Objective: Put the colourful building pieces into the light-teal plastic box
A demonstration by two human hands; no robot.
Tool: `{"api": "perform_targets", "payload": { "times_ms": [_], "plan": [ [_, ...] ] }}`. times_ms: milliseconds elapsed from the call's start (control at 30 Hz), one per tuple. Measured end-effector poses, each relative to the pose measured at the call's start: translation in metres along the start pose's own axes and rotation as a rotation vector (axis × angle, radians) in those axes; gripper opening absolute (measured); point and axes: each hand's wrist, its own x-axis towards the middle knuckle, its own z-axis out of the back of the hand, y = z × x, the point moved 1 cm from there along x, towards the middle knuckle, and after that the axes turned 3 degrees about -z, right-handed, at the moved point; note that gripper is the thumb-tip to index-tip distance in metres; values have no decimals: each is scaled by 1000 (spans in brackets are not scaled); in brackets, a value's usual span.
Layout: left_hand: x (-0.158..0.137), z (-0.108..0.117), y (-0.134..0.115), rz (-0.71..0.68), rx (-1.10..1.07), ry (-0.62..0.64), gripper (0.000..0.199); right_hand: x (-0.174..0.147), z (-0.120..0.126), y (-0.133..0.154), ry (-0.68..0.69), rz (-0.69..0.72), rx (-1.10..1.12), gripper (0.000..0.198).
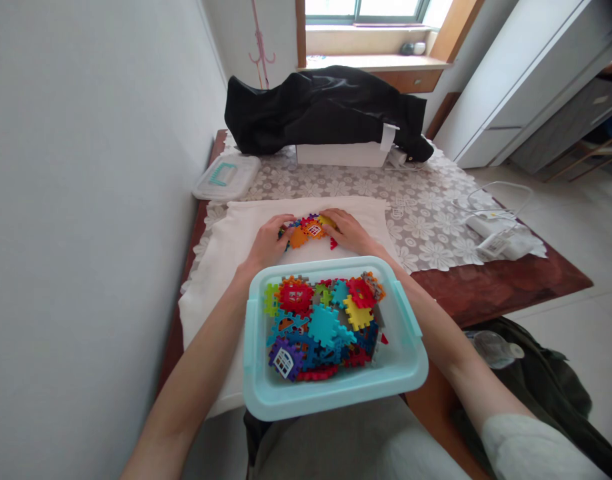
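Observation:
A small cluster of interlocking plastic building pieces, in orange, red, blue and yellow, lies on the white cloth between my two hands. One orange piece carries a white window-like insert. My left hand is curled round the cluster's left end, where its fingers partly hide some pieces. On the right side, my right hand grips a yellow piece with thumb and fingers. Close beneath that hand is a small red piece. Nearer to me, between my forearms, a light blue plastic bin holds many loose pieces of the same kind.
The white cloth covers part of a table with a lace tablecloth. A clear lid lies at the back left, by the wall. Black fabric drapes over a white box at the back. Cables and a white adapter lie right.

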Motion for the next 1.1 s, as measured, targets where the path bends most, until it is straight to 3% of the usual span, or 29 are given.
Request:
{"api": "perform_targets", "payload": {
  "times_ms": [233,433,667,933,1100],
  "plan": [
    [0,-2,-2,17,31,53,43,0,2,3,3,4,2,51],
    [-5,-7,-9,-21,173,287,98,-1,2,3,-2,-12,-17,47],
    [-3,-8,-4,-92,161,240,61,-3,3,5,-6,-10,-37,37],
    [-3,-7,-4,-68,168,214,52,-2,4,5,-50,-5,-12,35],
    [-2,-3,-11,-2,201,224,64,-1,6,8,-25,-9,-22,36]
  ]
}}
